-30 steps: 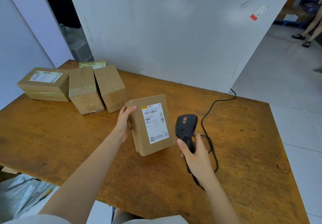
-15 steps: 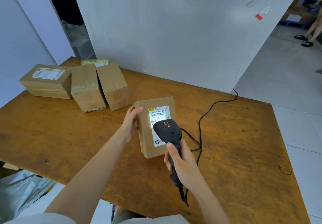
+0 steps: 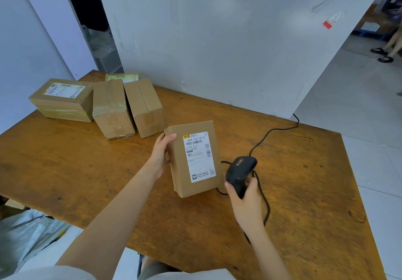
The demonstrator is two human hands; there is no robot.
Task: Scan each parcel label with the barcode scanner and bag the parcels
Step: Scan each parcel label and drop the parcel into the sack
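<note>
A small cardboard parcel (image 3: 195,160) stands tilted on its lower edge in the middle of the wooden table (image 3: 65,160), its white barcode label facing me. My left hand (image 3: 161,152) grips its left side, thumb on the front. To the right of the parcel my right hand (image 3: 244,201) holds the black barcode scanner (image 3: 240,172) by its handle, head pointing up and away. No light falls on the label. The scanner's black cable (image 3: 267,134) runs back to the wall.
Three more cardboard parcels (image 3: 62,100) (image 3: 113,109) (image 3: 144,106) lie at the table's far left, with a flat yellowish one (image 3: 123,77) behind them. A grey plastic bag (image 3: 24,234) sits on the floor at lower left. A white wall panel borders the back; someone's feet (image 3: 382,55) stand far right.
The scanner was over the label with its light on it half a second ago; my right hand has since drawn it back to the right. The parcel stays in my left hand.
</note>
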